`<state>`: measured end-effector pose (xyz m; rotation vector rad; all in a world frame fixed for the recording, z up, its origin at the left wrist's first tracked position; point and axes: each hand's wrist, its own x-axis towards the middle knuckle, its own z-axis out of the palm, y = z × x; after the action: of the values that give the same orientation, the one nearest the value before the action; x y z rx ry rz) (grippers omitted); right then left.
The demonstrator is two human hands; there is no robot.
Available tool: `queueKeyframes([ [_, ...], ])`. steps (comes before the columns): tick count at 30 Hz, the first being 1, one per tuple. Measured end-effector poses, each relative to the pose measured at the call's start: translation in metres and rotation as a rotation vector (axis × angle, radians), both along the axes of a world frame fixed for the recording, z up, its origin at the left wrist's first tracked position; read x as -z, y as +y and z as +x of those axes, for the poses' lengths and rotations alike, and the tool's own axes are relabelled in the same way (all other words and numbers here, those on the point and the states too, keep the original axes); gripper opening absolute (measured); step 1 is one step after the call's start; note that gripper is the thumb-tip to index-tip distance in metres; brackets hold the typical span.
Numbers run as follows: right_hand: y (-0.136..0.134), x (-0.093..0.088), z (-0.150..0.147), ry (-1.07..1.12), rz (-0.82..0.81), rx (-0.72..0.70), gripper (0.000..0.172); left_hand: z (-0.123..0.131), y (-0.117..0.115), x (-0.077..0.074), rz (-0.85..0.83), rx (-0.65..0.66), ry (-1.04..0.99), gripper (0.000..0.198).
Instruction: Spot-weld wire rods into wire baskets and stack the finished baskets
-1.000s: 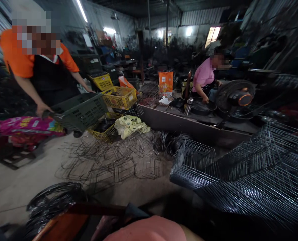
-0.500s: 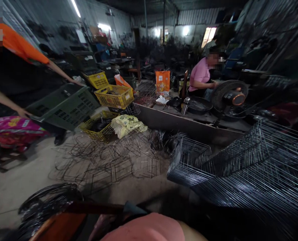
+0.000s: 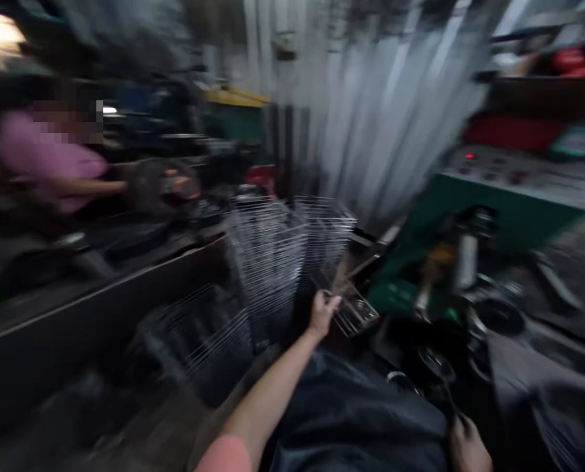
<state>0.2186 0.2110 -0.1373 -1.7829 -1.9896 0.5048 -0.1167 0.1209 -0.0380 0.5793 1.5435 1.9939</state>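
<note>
My left hand [image 3: 323, 313] reaches forward, its fingers closed at the edge of a small wire rack [image 3: 354, 314]. Behind and left of that hand stand tall stacks of wire frames [image 3: 267, 262], blurred by motion. Low at the right, my right hand [image 3: 469, 446] is closed around the lower end of a thin dark rod-like piece [image 3: 450, 400]; its kind cannot be made out. Dark cloth [image 3: 366, 419] covers my lap between both arms.
A green machine [image 3: 499, 210] with a lit red lamp and metal parts stands at the right. A long dark board [image 3: 100, 288] runs along the left. Beyond it, a person in a pink top [image 3: 51, 157] sits by a fan [image 3: 169, 183]. Another wire stack [image 3: 208, 334] lies nearer.
The view has swung right, to the green machine and corrugated wall. Both my hands have come into view, the left at the wire rack. The crates and the person in orange have left view.
</note>
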Motion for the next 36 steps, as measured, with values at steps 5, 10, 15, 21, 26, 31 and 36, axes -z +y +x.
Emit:
queueKeyframes([
  [5,-0.041,-0.003,0.077,0.059,-0.027,0.284,0.046,-0.015,-0.005,-0.022,-0.015,0.265,0.16,0.029],
  [10,-0.039,-0.038,0.095,0.162,0.116,0.278,0.049,-0.021,-0.015,-0.044,-0.173,0.622,0.496,0.029],
  [15,-0.053,-0.054,0.105,0.224,0.179,0.283,0.045,-0.04,-0.023,-0.059,-0.326,0.954,0.631,0.027],
  [21,-0.054,-0.062,0.093,0.397,0.208,0.303,0.045,-0.014,-0.005,-0.062,-0.28,0.955,0.469,0.023],
  [26,-0.039,-0.095,0.068,0.335,0.462,0.063,0.038,0.045,0.043,-0.039,-0.068,0.767,0.271,0.028],
  [31,-0.021,-0.113,0.05,0.166,0.516,-0.099,0.032,0.087,0.061,-0.003,-0.001,0.62,0.127,0.032],
  [36,0.007,-0.12,0.026,0.181,0.52,-0.278,0.024,0.105,0.067,0.002,0.004,0.627,0.072,0.031],
])
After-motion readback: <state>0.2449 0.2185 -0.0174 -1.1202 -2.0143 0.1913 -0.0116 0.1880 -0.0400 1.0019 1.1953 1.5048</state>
